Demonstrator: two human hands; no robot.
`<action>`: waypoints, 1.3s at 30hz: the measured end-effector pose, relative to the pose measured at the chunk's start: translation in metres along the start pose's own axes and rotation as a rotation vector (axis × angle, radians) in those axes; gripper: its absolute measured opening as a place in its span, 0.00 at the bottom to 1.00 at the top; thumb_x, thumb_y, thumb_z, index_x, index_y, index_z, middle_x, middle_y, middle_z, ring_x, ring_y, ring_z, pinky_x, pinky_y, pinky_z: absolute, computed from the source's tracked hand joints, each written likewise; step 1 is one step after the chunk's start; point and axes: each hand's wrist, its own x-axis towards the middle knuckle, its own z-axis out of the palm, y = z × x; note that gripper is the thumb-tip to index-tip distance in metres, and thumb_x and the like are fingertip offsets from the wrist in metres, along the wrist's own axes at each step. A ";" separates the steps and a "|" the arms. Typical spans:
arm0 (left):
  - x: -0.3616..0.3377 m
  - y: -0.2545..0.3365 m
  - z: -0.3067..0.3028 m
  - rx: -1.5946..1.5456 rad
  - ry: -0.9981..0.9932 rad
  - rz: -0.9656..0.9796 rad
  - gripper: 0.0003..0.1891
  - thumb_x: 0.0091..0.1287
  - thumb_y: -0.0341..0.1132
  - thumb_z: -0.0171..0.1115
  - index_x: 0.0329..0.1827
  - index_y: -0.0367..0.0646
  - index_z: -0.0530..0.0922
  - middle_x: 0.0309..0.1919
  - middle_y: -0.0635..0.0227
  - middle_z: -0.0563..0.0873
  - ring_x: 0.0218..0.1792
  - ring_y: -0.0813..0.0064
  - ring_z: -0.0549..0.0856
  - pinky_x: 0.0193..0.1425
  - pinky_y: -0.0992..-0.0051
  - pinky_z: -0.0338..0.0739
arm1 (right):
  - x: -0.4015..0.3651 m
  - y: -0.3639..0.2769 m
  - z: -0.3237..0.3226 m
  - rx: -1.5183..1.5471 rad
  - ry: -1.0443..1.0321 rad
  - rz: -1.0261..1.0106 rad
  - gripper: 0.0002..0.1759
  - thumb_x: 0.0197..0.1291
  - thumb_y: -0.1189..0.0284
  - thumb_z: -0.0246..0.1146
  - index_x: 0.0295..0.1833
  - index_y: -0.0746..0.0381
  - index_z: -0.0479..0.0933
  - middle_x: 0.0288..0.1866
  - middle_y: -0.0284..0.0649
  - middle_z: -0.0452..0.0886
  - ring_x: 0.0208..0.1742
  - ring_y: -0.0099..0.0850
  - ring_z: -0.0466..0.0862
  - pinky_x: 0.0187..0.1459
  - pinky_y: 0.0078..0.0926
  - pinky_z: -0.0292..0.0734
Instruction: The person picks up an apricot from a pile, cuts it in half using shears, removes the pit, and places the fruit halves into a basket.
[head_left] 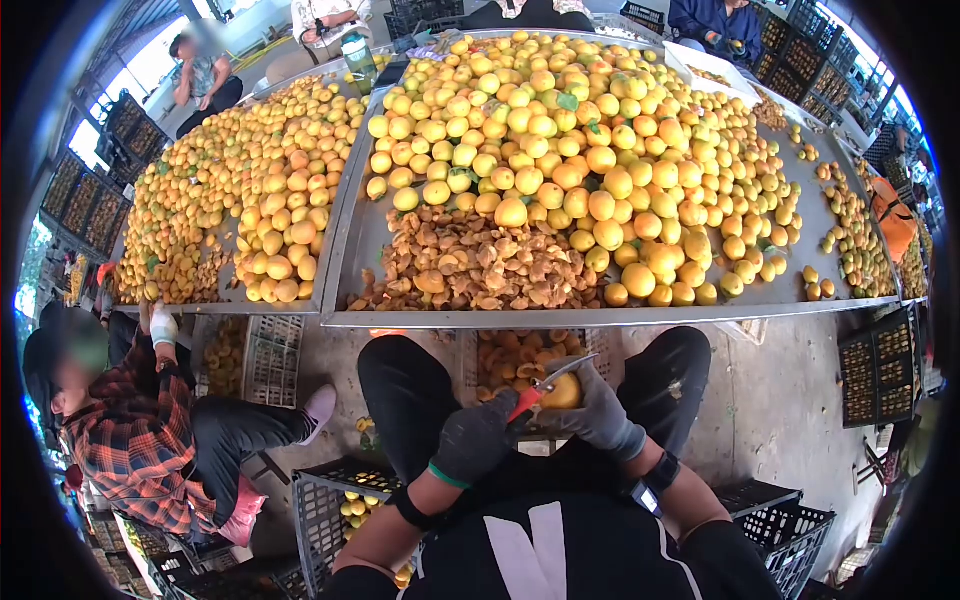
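Observation:
In a dark glove with a green cuff, my left hand (472,442) is closed round a red-handled cutting tool (525,402). Its slim metal blade reaches across the top of a yellow-orange apricot (563,392). My right hand (603,408), in a grey glove, grips that apricot from the right side, fingers wrapped about it. Both hands are close together over my lap. Below and beyond them, between my knees, a crate (466,365) holds cut apricot halves (520,352).
The metal table (560,318) ahead bears heaped whole apricots (540,130) and a pile of brownish apricot pieces (480,262). A person in a plaid shirt (135,450) sits at left. Black crates (325,515) flank me, another (785,530) at right. Other people sit across the table.

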 end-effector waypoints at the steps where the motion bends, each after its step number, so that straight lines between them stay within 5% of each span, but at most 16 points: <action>1: -0.002 0.002 0.000 -0.008 -0.008 -0.010 0.18 0.62 0.43 0.64 0.48 0.41 0.76 0.25 0.53 0.82 0.25 0.50 0.83 0.28 0.57 0.76 | -0.002 0.002 0.001 -0.045 0.021 -0.038 0.31 0.43 0.71 0.78 0.53 0.61 0.71 0.55 0.41 0.72 0.56 0.33 0.74 0.61 0.28 0.66; 4: -0.007 0.004 -0.002 -0.034 -0.027 -0.007 0.19 0.64 0.43 0.62 0.52 0.39 0.77 0.24 0.55 0.83 0.24 0.58 0.84 0.27 0.62 0.78 | -0.005 0.006 0.004 -0.171 0.085 -0.206 0.31 0.39 0.70 0.79 0.51 0.60 0.73 0.52 0.43 0.73 0.54 0.38 0.74 0.59 0.31 0.67; 10: -0.021 0.007 -0.005 0.008 -0.130 0.025 0.16 0.64 0.41 0.60 0.50 0.42 0.74 0.23 0.53 0.82 0.24 0.52 0.83 0.26 0.59 0.76 | -0.017 -0.004 0.007 -0.398 0.124 -0.446 0.34 0.34 0.73 0.80 0.50 0.61 0.72 0.51 0.45 0.73 0.54 0.42 0.74 0.56 0.33 0.70; 20: -0.012 -0.001 0.040 -0.096 -0.245 -0.132 0.19 0.65 0.41 0.59 0.55 0.42 0.70 0.28 0.52 0.83 0.29 0.51 0.84 0.31 0.59 0.78 | -0.018 -0.003 0.003 -0.433 0.267 -0.337 0.33 0.36 0.77 0.77 0.52 0.62 0.71 0.51 0.46 0.72 0.50 0.43 0.75 0.53 0.35 0.72; 22: -0.015 -0.025 0.061 -0.270 -0.265 0.084 0.25 0.65 0.41 0.58 0.63 0.40 0.65 0.28 0.50 0.83 0.28 0.49 0.84 0.32 0.55 0.77 | -0.015 0.012 -0.013 -0.488 0.080 -0.436 0.32 0.39 0.77 0.76 0.53 0.62 0.71 0.52 0.43 0.72 0.52 0.39 0.76 0.55 0.33 0.73; 24: -0.018 -0.041 0.076 -0.266 -0.370 0.114 0.27 0.66 0.43 0.59 0.64 0.43 0.62 0.31 0.49 0.83 0.28 0.48 0.84 0.31 0.55 0.76 | -0.017 0.023 -0.018 -0.053 -0.058 -0.217 0.30 0.42 0.75 0.75 0.53 0.61 0.72 0.54 0.40 0.73 0.55 0.33 0.75 0.57 0.31 0.73; 26: 0.003 -0.027 0.045 -0.286 -0.443 0.059 0.27 0.65 0.44 0.61 0.62 0.43 0.63 0.35 0.49 0.83 0.32 0.49 0.84 0.34 0.57 0.77 | -0.023 -0.007 -0.016 0.223 -0.111 0.215 0.26 0.46 0.74 0.73 0.53 0.62 0.73 0.56 0.38 0.74 0.58 0.28 0.74 0.60 0.30 0.72; 28: 0.014 0.000 0.010 -0.335 -0.541 0.005 0.27 0.64 0.46 0.63 0.59 0.43 0.65 0.39 0.49 0.82 0.35 0.50 0.85 0.36 0.60 0.78 | -0.023 -0.001 -0.017 0.185 -0.107 0.164 0.26 0.46 0.74 0.73 0.52 0.62 0.73 0.54 0.40 0.75 0.58 0.31 0.74 0.59 0.31 0.72; 30: 0.025 0.021 -0.017 -0.594 -0.887 -0.294 0.29 0.64 0.48 0.64 0.60 0.42 0.64 0.41 0.55 0.82 0.36 0.55 0.85 0.41 0.61 0.78 | -0.020 -0.005 -0.017 0.146 -0.091 0.129 0.25 0.46 0.73 0.72 0.51 0.63 0.73 0.53 0.41 0.75 0.57 0.34 0.75 0.59 0.32 0.72; 32: 0.029 0.021 -0.009 -0.674 -0.861 -0.310 0.28 0.63 0.47 0.65 0.59 0.42 0.66 0.42 0.53 0.82 0.36 0.57 0.85 0.40 0.60 0.78 | -0.018 -0.012 -0.013 -0.520 -0.017 -0.216 0.26 0.44 0.72 0.72 0.51 0.64 0.74 0.50 0.45 0.75 0.55 0.42 0.75 0.58 0.35 0.71; 34: 0.025 0.013 0.014 -0.752 -0.845 -0.324 0.27 0.62 0.46 0.66 0.59 0.42 0.68 0.43 0.52 0.82 0.35 0.58 0.85 0.38 0.60 0.77 | -0.016 -0.017 -0.011 -0.562 0.033 -0.315 0.28 0.42 0.72 0.73 0.51 0.64 0.74 0.48 0.48 0.75 0.53 0.47 0.74 0.57 0.36 0.70; 36: 0.011 -0.007 0.052 -0.591 -0.346 -0.068 0.23 0.63 0.44 0.65 0.55 0.42 0.70 0.43 0.57 0.82 0.37 0.60 0.84 0.41 0.62 0.77 | -0.017 -0.030 -0.009 -0.541 0.023 -0.283 0.28 0.41 0.72 0.74 0.51 0.64 0.74 0.49 0.48 0.75 0.54 0.46 0.74 0.58 0.35 0.70; 39: 0.011 -0.016 0.061 -0.585 -0.343 -0.105 0.21 0.64 0.42 0.64 0.54 0.42 0.71 0.41 0.60 0.81 0.32 0.60 0.82 0.40 0.63 0.77 | -0.016 -0.028 -0.012 -0.425 -0.041 -0.225 0.28 0.42 0.73 0.76 0.51 0.64 0.74 0.51 0.45 0.76 0.54 0.40 0.76 0.57 0.32 0.72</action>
